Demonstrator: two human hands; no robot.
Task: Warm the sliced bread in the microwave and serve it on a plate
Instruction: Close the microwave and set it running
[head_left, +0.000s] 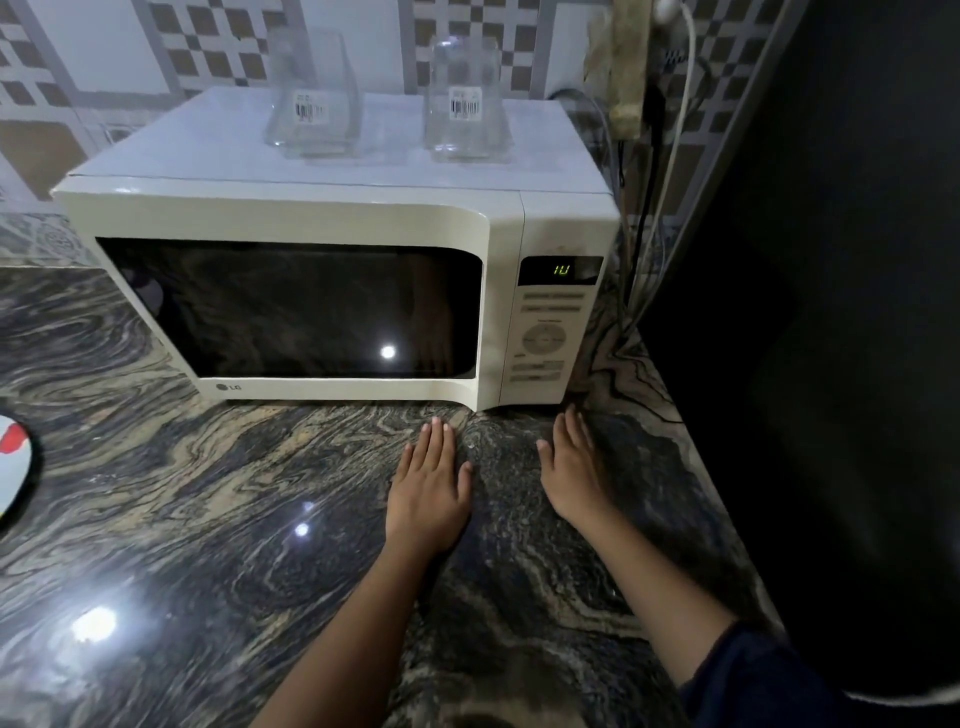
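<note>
A white microwave (332, 218) stands on the marble counter with its door shut; the dark window hides whatever is inside. Green digits glow on its display (561, 270) above the control panel (545, 338). My left hand (428, 491) lies flat on the counter, palm down, just in front of the door's right corner. My right hand (574, 475) rests flat below the control panel. Both hold nothing. A white plate (13, 467) with a red pattern shows partly at the left edge. No bread is in sight.
Two clear glass jars (311, 98) (465, 98) stand on top of the microwave. A tall dark appliance (831, 312) blocks the right side. Cables and a power strip (631, 78) hang behind the microwave. The marble counter (182, 519) stretches to the left.
</note>
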